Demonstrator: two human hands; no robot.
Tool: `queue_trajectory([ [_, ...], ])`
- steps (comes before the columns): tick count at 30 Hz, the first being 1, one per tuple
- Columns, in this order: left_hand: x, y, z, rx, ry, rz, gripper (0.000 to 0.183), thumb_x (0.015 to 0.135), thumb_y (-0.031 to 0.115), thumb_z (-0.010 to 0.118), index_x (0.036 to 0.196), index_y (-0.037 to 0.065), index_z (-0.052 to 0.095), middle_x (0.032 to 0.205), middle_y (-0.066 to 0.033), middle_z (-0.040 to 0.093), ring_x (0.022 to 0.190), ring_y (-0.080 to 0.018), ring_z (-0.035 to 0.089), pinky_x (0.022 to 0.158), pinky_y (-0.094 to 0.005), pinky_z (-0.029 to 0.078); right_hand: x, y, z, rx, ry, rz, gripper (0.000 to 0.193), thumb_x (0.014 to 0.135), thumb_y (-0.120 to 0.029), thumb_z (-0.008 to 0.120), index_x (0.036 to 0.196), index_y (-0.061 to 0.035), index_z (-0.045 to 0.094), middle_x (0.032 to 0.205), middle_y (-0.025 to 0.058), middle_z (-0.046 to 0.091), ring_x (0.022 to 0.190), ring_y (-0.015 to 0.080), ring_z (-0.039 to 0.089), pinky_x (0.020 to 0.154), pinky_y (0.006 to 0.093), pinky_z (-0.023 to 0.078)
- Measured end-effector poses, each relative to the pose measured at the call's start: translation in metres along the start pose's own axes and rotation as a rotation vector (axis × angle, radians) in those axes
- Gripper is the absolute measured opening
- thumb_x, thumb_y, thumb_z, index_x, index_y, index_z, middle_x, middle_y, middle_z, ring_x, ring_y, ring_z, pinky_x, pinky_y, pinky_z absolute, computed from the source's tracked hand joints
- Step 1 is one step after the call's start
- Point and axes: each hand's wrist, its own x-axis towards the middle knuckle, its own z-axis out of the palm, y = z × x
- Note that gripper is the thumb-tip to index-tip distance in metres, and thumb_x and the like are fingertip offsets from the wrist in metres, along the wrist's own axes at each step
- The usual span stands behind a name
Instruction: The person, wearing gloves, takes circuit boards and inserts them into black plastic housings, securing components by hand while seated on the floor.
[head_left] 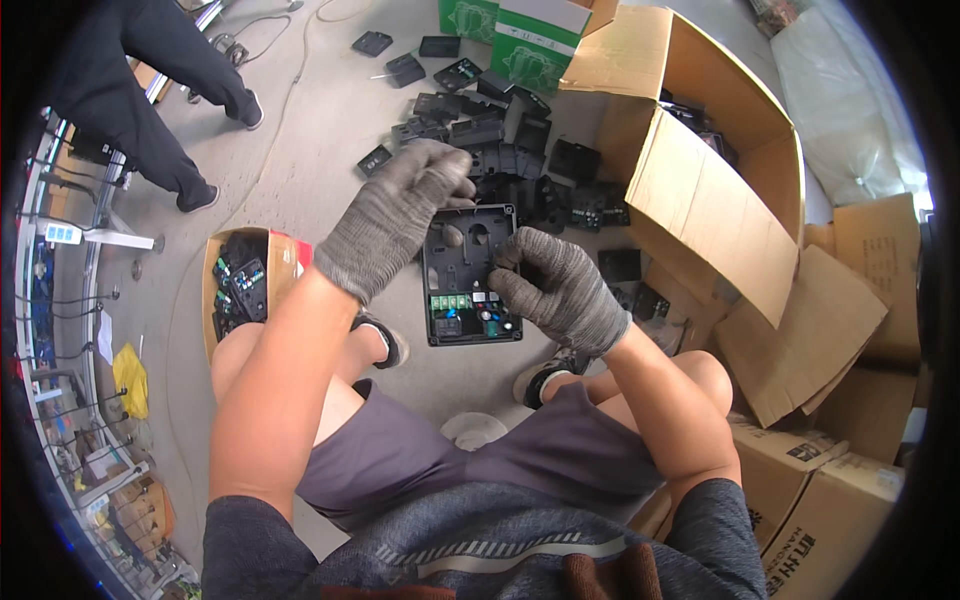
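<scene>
Workshop, cardboard box, heaped black casings

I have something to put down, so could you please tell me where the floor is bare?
The floor is bare between the pale cable and the heap of black casings, beyond the small open carton. It is crowded at the heap itself and along the right, where cardboard boxes stand.

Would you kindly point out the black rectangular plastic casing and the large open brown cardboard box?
Black rectangular plastic casing (455, 268), head view: bare inner floor.
Large open brown cardboard box (705, 205), head view: folded-out flap.
</scene>
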Motion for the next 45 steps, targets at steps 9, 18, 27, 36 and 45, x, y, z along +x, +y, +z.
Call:
queue_trajectory([
  [9, -0.007, -0.042, -0.009, -0.141, -0.057, -0.062, 0.052, 0.097, 0.045, 0.063, 0.132, 0.006, 0.059, 0.119, -0.0075, 0.066, 0.105, -0.0157, 0.065, 0.092, -0.0329, 0.055, 0.008, -0.009, -0.003, -0.044, 0.253, -0.027, 0.013, 0.093, -0.011, 0.071, 0.095, -0.0006, 0.064, 0.078, 0.0064, 0.057, 0.068, 0.0121, 0.054, 0.062, 0.03, 0.048],
  [18, -0.017, -0.02, 0.006, -0.556, -0.274, -0.15, 0.068, 0.086, 0.025, 0.068, 0.145, 0.003, 0.043, 0.128, -0.0181, 0.061, 0.107, -0.0316, 0.069, 0.074, -0.0446, 0.064, 0.005, -0.014, -0.004, -0.05, 0.284, -0.224, 0.018, 0.096, -0.012, 0.07, 0.107, -0.0003, 0.063, 0.087, 0.0052, 0.06, 0.081, 0.0119, 0.057, 0.077, 0.0274, 0.05],
  [27, -0.015, -0.025, -0.005, -0.248, 0.171, 0.09, 0.036, 0.094, 0.017, 0.061, 0.127, 0.004, 0.06, 0.11, -0.0053, 0.063, 0.091, -0.0119, 0.063, 0.076, -0.0276, 0.056, 0.007, -0.014, -0.03, 0.102, 0.416, -0.09, 0.018, 0.095, -0.012, 0.071, 0.11, -0.0015, 0.067, 0.123, 0.0098, 0.06, 0.093, 0.0115, 0.062, 0.084, 0.0262, 0.053],
  [36, -0.024, -0.019, -0.001, 0.11, -0.096, -0.031, 0.033, 0.094, 0.025, 0.059, 0.119, 0.005, 0.067, 0.106, -0.0016, 0.066, 0.091, -0.008, 0.057, 0.086, -0.0256, 0.049, 0.004, -0.022, -0.025, -0.788, 0.18, -0.349, 0.021, 0.086, -0.023, 0.075, 0.102, -0.0104, 0.073, 0.086, 0.0108, 0.066, 0.076, 0.0308, 0.068, 0.065, 0.0397, 0.055],
  [45, -0.024, -0.018, 0.012, -0.096, -0.002, -0.074, 0.04, 0.096, 0.032, 0.065, 0.127, 0.007, 0.062, 0.108, -0.0017, 0.062, 0.101, -0.0131, 0.06, 0.091, -0.0312, 0.049, 0.008, -0.015, -0.02, -0.376, 0.1, 0.034, 0.023, 0.086, -0.022, 0.075, 0.097, -0.0019, 0.07, 0.087, 0.0156, 0.067, 0.078, 0.0311, 0.069, 0.071, 0.0393, 0.055],
])
